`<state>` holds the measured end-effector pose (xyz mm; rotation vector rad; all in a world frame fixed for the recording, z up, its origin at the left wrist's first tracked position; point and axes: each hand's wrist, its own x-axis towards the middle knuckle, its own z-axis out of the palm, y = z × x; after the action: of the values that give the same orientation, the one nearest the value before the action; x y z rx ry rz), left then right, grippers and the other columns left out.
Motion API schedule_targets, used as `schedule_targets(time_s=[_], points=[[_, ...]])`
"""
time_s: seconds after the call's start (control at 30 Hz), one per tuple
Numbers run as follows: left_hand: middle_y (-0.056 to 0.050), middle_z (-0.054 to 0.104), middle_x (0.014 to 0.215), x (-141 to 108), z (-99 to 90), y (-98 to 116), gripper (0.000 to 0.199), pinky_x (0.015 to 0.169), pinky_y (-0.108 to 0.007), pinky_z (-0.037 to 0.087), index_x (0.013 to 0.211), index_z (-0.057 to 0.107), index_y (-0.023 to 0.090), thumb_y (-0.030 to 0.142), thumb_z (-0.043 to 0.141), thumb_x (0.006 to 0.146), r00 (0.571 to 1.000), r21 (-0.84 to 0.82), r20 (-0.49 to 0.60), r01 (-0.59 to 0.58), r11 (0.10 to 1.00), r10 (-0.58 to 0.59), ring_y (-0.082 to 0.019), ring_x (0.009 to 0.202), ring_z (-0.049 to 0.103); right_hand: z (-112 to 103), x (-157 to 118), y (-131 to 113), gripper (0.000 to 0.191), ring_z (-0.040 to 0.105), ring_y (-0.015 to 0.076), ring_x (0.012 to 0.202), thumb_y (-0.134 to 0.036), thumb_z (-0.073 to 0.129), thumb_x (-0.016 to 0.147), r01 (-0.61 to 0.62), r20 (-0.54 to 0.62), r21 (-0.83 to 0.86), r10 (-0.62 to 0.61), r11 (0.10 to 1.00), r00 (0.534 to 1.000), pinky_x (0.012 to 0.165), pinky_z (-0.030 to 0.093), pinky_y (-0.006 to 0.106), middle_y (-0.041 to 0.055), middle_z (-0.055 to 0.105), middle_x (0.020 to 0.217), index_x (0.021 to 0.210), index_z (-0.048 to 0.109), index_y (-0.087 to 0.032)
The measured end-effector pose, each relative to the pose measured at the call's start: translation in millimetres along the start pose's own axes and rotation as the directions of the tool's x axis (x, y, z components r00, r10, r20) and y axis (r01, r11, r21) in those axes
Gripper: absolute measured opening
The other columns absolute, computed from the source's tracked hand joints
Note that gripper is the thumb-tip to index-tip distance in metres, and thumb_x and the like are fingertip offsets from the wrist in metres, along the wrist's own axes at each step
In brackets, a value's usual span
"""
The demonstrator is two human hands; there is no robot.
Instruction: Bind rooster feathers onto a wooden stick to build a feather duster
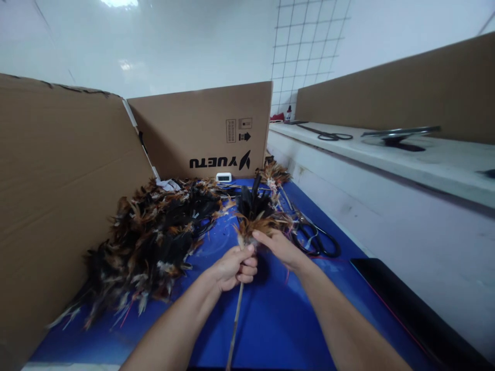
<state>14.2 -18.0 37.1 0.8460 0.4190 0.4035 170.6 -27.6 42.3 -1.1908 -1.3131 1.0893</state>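
Observation:
A thin stick (237, 315) points up and away from me, with black feathers (254, 202) and brown feathers (258, 224) bunched around its far end. My left hand (236, 268) is closed around the stick just below the bunch, thumb on top. Against the right side of the bunch, my right hand (280, 248) has its thumb laid on the brown feathers; its other fingers are mostly hidden behind them. Left of my hands spreads a big heap of loose black and brown feathers (154, 242). Black-handled scissors (319, 241) lie just right of the bunch.
Cardboard walls (185, 123) bound the blue work surface (270, 319) at the left and back. A small white digital display (223, 177) stands at the back. A long black object (410, 309) lies along the right edge, below a white ledge (456, 159) with other scissors (334, 136).

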Motion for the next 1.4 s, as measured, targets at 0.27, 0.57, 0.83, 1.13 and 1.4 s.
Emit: schedule_targets(time_s=[0.27,0.57,0.83,1.13,1.4], points=[[0.008,0.022,0.056,1,-11.5,9,0.032,0.036,-0.014,0.006,0.070,0.032,0.018,0.039,0.056,0.076,0.991,-0.029,-0.109,-0.086,0.996,0.083,0.000,0.040,0.013,-71,-4,-3,0.016,0.053,0.0151,0.065,-0.033,0.058,0.069,0.106,-0.018,-0.535,-0.136,0.838,0.991,0.064,0.040,0.028,0.0010,0.063,0.074,0.077,0.064,-0.020],[0.009,0.023,0.055,3,-19.9,15,0.035,0.036,-0.014,0.006,0.069,0.031,0.018,0.039,0.059,0.073,0.969,-0.025,-0.226,-0.109,0.994,0.101,0.000,0.039,0.014,-65,-13,29,0.009,0.053,0.0178,0.071,-0.022,0.052,0.074,0.269,0.224,-0.838,-0.150,0.474,0.963,0.067,0.037,0.028,0.0045,0.059,0.070,0.068,0.059,-0.019],[0.008,0.023,0.056,2,-22.9,16,0.034,0.036,-0.014,0.005,0.070,0.031,0.018,0.038,0.057,0.075,0.961,-0.014,-0.244,-0.136,0.991,0.128,0.000,0.039,0.014,-46,-29,11,0.014,0.053,0.0133,0.059,-0.027,0.050,0.077,0.292,0.420,-0.644,0.009,0.707,0.907,0.054,0.037,0.023,0.0001,0.059,0.065,0.068,0.058,-0.020],[0.009,0.023,0.055,2,-25.6,18,0.037,0.036,-0.014,0.005,0.068,0.029,0.018,0.038,0.060,0.073,0.957,-0.030,-0.251,-0.159,0.987,0.146,0.000,0.039,0.014,-83,-3,40,0.031,0.052,0.0271,0.096,-0.034,0.050,0.078,0.086,-0.035,-0.955,-0.394,0.285,0.919,0.082,0.038,0.040,0.0123,0.060,0.103,0.104,0.058,-0.020],[0.009,0.023,0.055,2,-29.3,19,0.038,0.037,-0.014,0.005,0.068,0.028,0.019,0.038,0.060,0.072,0.951,-0.024,-0.264,-0.177,0.984,0.164,0.000,0.039,0.015,-48,-11,40,0.029,0.051,0.0221,0.104,-0.027,0.043,0.084,0.295,0.217,-0.899,-0.254,0.325,0.942,0.089,0.036,0.037,0.0081,0.059,0.112,0.109,0.056,-0.022]])
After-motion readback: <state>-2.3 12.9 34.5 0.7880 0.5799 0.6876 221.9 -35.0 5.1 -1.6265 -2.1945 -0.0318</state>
